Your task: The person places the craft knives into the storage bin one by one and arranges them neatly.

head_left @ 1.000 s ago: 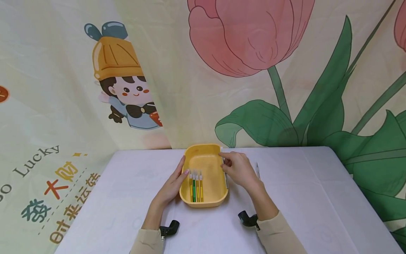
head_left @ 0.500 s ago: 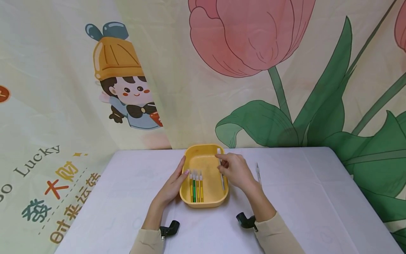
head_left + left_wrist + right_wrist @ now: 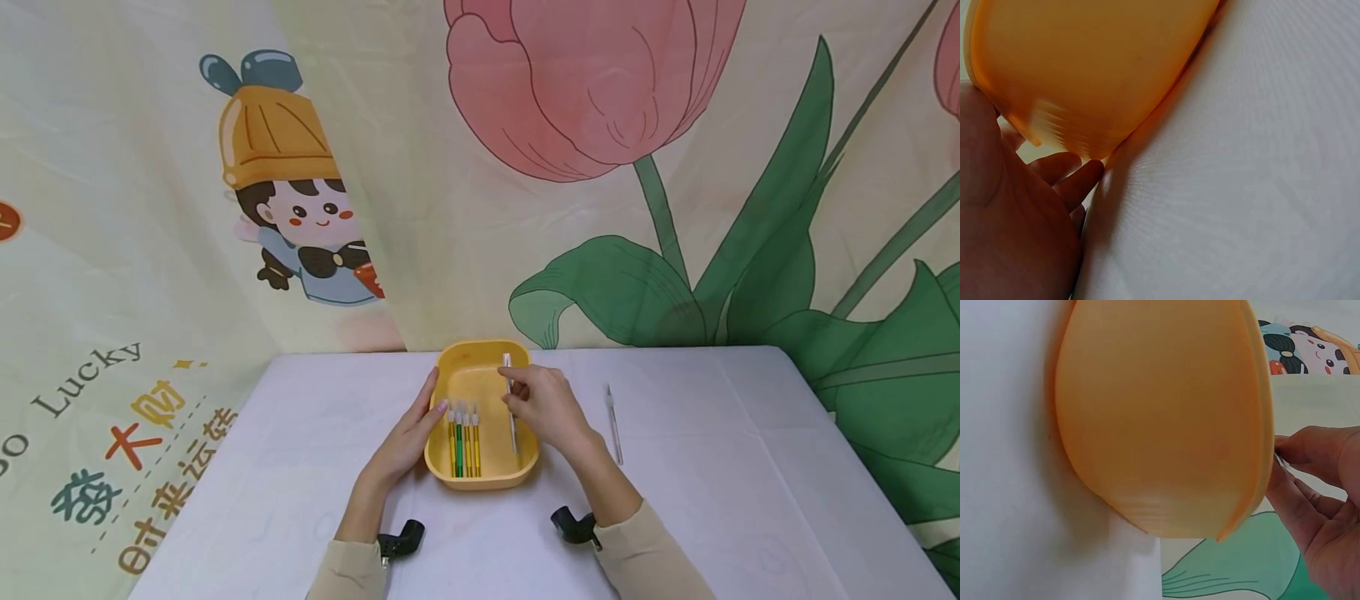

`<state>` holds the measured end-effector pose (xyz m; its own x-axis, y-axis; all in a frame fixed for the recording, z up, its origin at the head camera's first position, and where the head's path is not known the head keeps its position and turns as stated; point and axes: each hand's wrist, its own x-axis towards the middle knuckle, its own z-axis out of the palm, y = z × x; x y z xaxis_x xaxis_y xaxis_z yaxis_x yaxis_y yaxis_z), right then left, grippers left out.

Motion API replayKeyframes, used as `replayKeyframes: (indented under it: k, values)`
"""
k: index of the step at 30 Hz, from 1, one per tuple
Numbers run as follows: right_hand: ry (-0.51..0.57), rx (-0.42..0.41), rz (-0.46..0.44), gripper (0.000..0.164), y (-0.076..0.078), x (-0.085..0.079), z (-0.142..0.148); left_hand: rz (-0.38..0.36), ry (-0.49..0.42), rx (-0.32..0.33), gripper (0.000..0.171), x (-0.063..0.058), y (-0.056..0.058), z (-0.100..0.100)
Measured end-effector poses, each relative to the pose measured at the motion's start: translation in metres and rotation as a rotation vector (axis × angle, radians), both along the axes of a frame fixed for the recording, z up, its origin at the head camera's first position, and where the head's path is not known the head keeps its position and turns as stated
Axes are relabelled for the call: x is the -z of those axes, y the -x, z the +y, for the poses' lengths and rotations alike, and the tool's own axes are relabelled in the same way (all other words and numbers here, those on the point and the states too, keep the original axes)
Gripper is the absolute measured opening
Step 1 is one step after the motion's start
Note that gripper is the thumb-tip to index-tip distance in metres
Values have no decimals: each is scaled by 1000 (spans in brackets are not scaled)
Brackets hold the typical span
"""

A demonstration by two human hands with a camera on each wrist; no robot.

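A yellow tray (image 3: 486, 385) with rounded corners stands on the white-covered table. My left hand (image 3: 405, 437) holds its left side, thumb over the rim and fingers along the outer wall (image 3: 1094, 62). Inside on the left, several slim pen-like tools (image 3: 463, 442) lie side by side, yellow and one green, with pale tips pointing away. Over the tray's right part, my right hand (image 3: 549, 406) pinches a slim silver pen-like tool (image 3: 514, 433) between thumb and fingers. In the right wrist view the outer wall (image 3: 1166, 425) hides most of that tool.
Another silver pen-like tool (image 3: 614, 425) lies on the table (image 3: 720, 467) right of the tray. A printed backdrop (image 3: 420, 208) hangs just behind the table's far edge. Small black wrist cameras (image 3: 402, 539) sit at both cuffs.
My right hand has carried the silver tool leftward from the tray's right rim to over its inside. The left hand and tray have stayed put.
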<state>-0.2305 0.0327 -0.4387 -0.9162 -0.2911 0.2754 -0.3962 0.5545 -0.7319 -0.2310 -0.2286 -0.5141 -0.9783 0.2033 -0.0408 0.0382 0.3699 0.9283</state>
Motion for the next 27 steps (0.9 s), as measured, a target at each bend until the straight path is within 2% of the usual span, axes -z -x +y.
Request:
replayKeyframes:
  k: [7,14,27]
  values:
    - [-8,4,2,43,-2,4,-12,-4,-2,-1,65,-1,-1,0]
    - [-37,-17,-37,44,-5,7,-23,-15,2,-6,66,0,1,0]
    - [-58,-40,-46,43,-5,12,-31,14,-10,14,67,1,0,-1]
